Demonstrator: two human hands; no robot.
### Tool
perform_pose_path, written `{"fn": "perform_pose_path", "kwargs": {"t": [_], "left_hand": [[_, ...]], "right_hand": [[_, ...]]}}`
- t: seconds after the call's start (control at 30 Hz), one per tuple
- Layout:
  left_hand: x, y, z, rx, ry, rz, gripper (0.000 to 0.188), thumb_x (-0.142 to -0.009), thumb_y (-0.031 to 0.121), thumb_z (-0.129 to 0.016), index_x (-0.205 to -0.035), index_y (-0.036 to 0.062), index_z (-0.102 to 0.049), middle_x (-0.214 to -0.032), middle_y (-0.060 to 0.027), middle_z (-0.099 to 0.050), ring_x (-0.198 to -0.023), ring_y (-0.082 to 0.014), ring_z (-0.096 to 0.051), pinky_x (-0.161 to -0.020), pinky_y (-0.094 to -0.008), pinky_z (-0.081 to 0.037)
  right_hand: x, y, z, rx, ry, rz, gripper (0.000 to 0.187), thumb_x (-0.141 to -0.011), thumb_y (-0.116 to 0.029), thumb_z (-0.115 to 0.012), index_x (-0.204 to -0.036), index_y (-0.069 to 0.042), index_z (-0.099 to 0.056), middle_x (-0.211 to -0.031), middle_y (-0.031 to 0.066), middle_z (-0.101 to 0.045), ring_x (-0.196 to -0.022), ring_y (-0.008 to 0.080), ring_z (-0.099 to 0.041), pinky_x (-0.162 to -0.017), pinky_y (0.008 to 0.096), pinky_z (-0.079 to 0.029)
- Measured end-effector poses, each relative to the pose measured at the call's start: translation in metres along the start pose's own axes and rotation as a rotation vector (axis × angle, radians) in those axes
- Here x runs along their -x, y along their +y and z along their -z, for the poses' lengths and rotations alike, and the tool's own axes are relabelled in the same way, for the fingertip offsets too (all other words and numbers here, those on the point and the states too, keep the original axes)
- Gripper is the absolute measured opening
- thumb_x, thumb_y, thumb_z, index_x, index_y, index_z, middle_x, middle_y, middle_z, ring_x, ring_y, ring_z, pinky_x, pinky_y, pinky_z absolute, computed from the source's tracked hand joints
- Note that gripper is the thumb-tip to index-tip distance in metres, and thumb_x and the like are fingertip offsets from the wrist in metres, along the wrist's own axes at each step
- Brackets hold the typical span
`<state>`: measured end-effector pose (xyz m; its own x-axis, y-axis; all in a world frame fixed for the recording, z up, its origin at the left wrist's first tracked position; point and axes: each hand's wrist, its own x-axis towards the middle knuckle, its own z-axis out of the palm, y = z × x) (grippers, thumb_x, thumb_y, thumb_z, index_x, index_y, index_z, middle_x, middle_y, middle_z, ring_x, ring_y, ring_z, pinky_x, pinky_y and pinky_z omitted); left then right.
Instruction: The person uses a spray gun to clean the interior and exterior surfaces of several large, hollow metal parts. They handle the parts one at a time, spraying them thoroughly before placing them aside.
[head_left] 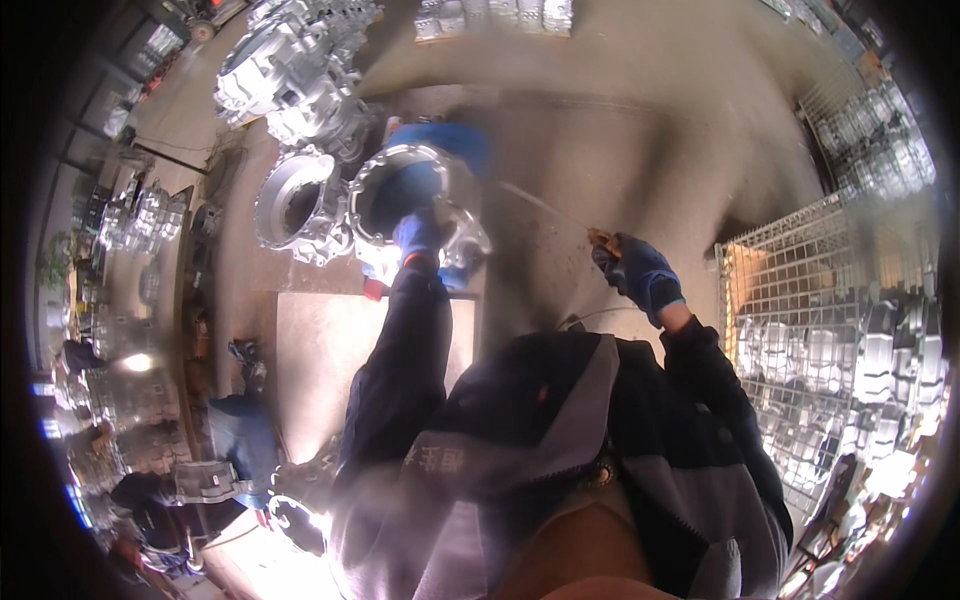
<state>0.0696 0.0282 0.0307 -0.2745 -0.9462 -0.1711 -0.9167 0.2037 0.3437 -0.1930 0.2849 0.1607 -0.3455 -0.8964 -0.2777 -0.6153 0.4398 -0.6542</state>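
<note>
A cast metal housing [462,205] with a wide round opening sits on a blue support [455,140]. My left hand [418,235], in a blue glove, grips the near rim of that opening, its fingertips partly hidden. Off to the right, my gloved right hand [640,272] is closed around a brownish-handled tool [603,240]. A thin pale rod seems to run from it toward the housing, but blur hides its exact kind. Touching the housing on the left is a second ring-shaped housing [290,205].
More metal castings [295,75] are heaped at the far left. On the right stands a wire mesh cage [780,290] full of castings. A pale board [320,350] lies below the housing. At the lower left another person [240,430] is by a casting [205,482].
</note>
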Motion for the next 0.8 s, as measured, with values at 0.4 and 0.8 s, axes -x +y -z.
{"fn": "perform_pose_path", "kwargs": {"t": [0.4,0.8], "left_hand": [[-0.098,-0.016,-0.044,0.323,-0.124,0.07,0.088,-0.065,0.064,-0.073,-0.125,0.0005,-0.056,-0.124,-0.0217,-0.059,-0.116,-0.0342,-0.055,-0.097,-0.0387,-0.044],[-0.016,-0.025,0.008,-0.395,-0.28,0.089,0.061,-0.076,0.062,-0.058,-0.116,0.0159,-0.066,-0.119,-0.0103,-0.063,-0.111,-0.0296,-0.058,-0.091,-0.0388,-0.047]], "right_hand": [[-0.021,0.017,-0.042,0.031,0.019,0.002,0.029,-0.087,-0.037,-0.059,-0.091,-0.008,-0.059,-0.078,0.0185,-0.064,-0.075,0.0369,-0.063,-0.068,0.0449,-0.048],[-0.012,0.023,-0.056,0.134,-0.087,0.136,0.023,-0.088,-0.031,-0.057,-0.091,-0.008,-0.06,-0.083,0.0168,-0.066,-0.076,0.0362,-0.064,-0.066,0.0429,-0.049]]}}
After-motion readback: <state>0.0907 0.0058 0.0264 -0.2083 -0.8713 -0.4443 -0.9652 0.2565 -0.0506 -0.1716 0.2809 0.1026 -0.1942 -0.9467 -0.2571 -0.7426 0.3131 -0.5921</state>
